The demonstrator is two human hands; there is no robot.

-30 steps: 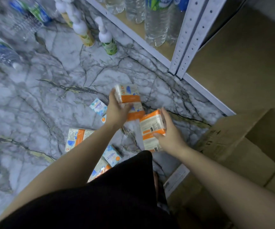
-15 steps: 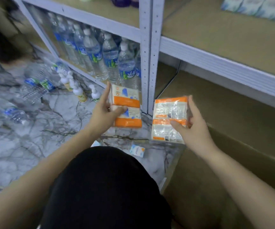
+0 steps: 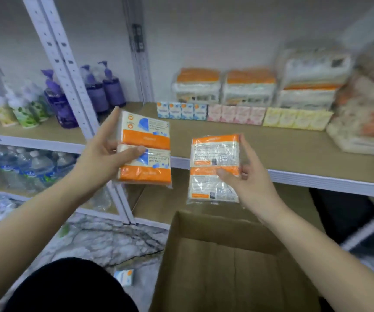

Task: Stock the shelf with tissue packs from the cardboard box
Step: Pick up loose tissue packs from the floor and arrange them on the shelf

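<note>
- Far left of the hands, pump bottles (image 3: 19, 109) in pale green and purple stand on a shelf board, with water bottles (image 3: 31, 167) on the level below.
- The left hand (image 3: 105, 154) grips an orange-and-white tissue pack (image 3: 145, 149) – thumb across its front, fingers behind – holding it upright before the shelf upright (image 3: 73, 86).
- Just right of it, apart, the right hand (image 3: 249, 176) pinches a second tissue pack (image 3: 213, 167), printed back facing the camera.
- Beyond both hands the shelf (image 3: 271, 149) carries a row of small blue, pink and yellow packs (image 3: 237, 114) with bigger wrapped bundles (image 3: 249, 86) behind.
- Below the right hand sits the open cardboard box (image 3: 226, 255); under the left forearm one small pack (image 3: 124, 275) lies on the marbled floor (image 3: 105, 242).
</note>
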